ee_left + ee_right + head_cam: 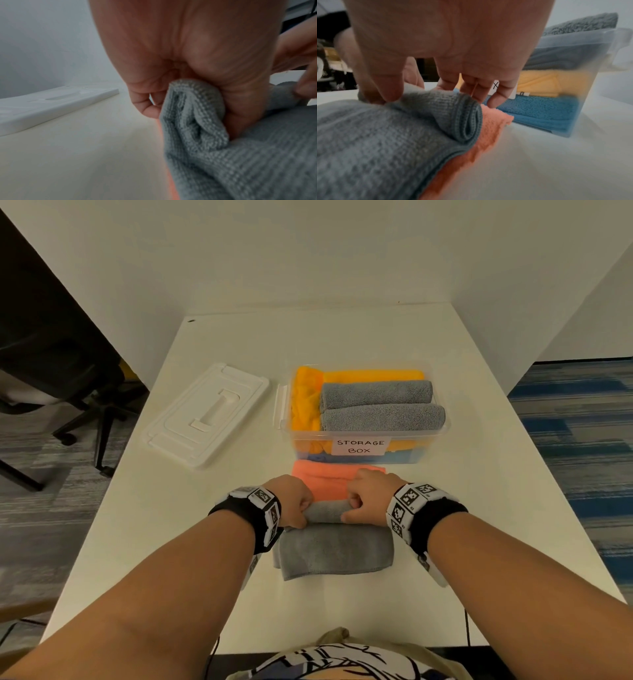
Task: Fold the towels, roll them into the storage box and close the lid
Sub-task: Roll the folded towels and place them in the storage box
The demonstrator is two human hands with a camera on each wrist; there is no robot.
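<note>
**Rolling the third grey towel: box part-filled, lid still off**

Nearest me, the folded grey microfibre towel [334,549] lies flat on the white table [178,542], its far edge already turned into a short roll. My left hand [291,501] grips the roll's left end with fingers curled round it; my right hand [370,501] pinches the right end between thumb and fingertips [494,98]. Only the first turns are made, so most of this towel is, I judge, yet to be rolled. Beneath and just beyond it lies a flat salmon-orange towel [329,477], not yet rolled. Farther off stands the clear plastic storage box with its handwritten label [363,451], holding two grey rolled towels [380,405] on top of yellow ones [308,398], with blue cloth at the bottom. To its left rests the white plastic lid with a moulded handle [209,412], apart from the box. Remaining: finish this roll, roll the orange towel, pack both, fit the lid.
</note>
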